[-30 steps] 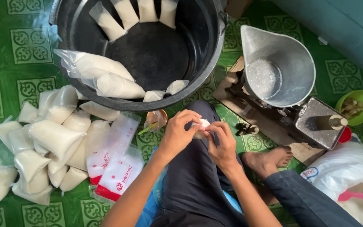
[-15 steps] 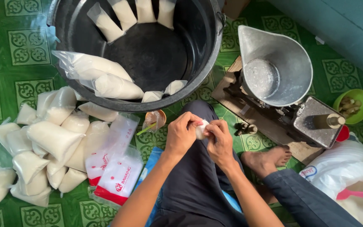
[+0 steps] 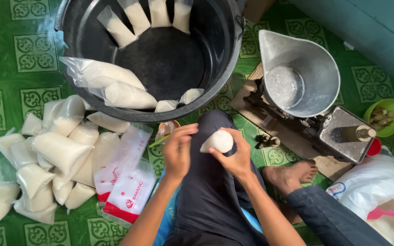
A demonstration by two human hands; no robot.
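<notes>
My right hand holds a small filled white plastic bag above my dark-trousered knee. My left hand hovers just to its left, fingers curled and close to the bag's end; whether it touches the bag I cannot tell. Beyond my knee stands a big black tub with several filled bags leaning along its inner wall.
A heap of filled white bags lies on the green patterned floor at left, beside empty printed bags. To the right stand a balance scale with a metal scoop pan, a green bowl, a large white sack and my bare foot.
The hands have moved apart: both were pinched together at the bag's neck, now the right hand cradles the bag and the left has drawn slightly away.
</notes>
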